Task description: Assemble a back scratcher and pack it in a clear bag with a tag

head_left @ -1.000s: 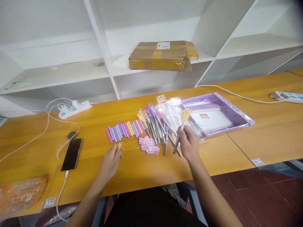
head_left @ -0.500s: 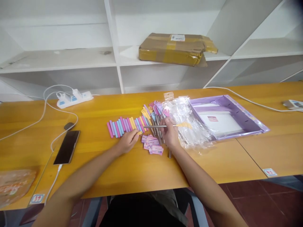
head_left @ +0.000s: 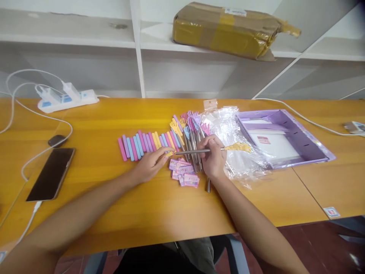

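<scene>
My right hand (head_left: 211, 158) is closed around the metal rod of a back scratcher (head_left: 192, 151), whose yellow hand-shaped end points right. Between the fingers of my left hand (head_left: 151, 164) is a yellow handle grip (head_left: 170, 153), its end right at the rod's bare tip; whether the rod has entered it I cannot tell. A row of pink, purple, blue and yellow handle grips (head_left: 138, 145) lies behind my left hand. Several more back scratchers (head_left: 190, 127) with coloured heads lie bunched behind the rod. Small printed cards (head_left: 184, 173) are piled in front of them.
Clear plastic bags (head_left: 245, 161) lie right of my right hand, against a purple box (head_left: 310, 152). At left are a phone (head_left: 51, 174), a black mouse-like object (head_left: 56, 140) and a power strip (head_left: 85, 98) with white cables. A taped carton (head_left: 222, 32) rests on the shelf behind.
The yellow grip and the rod's bare tip have come together, in line with each other. The view has shifted closer and lower. Both hands keep their hold.
</scene>
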A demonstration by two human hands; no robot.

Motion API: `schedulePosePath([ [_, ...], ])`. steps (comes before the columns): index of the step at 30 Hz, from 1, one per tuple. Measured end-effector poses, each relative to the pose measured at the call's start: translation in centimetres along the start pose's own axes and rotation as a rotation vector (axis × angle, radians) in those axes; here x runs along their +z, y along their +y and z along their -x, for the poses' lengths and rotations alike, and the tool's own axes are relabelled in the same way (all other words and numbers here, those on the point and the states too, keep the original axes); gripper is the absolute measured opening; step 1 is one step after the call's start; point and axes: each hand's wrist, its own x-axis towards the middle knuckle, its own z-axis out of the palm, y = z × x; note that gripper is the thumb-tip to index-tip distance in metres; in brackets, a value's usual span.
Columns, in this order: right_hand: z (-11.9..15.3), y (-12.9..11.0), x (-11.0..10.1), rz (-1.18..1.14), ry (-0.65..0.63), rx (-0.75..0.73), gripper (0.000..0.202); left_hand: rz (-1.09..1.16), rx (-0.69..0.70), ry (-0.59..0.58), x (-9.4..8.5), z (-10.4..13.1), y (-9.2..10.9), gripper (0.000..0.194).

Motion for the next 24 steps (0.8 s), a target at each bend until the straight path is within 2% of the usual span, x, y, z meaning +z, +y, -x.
schedulePosePath([
  [6,-0.1,-0.3,-0.2,0.044,-0.075,0.104,0.033,-0.043,0.034,-0.041,0.0,-0.1,0.0,0.041],
  [15,0.2,0.0,-0.6,0.056,-0.072,0.033,0.03,-0.099,0.033,-0.077,0.0,-0.2,0.4,0.041],
  [24,-0.3,0.1,-1.3,0.116,-0.203,0.1,0.028,-0.109,-0.014,-0.115,0.2,-0.2,0.1,0.036],
])
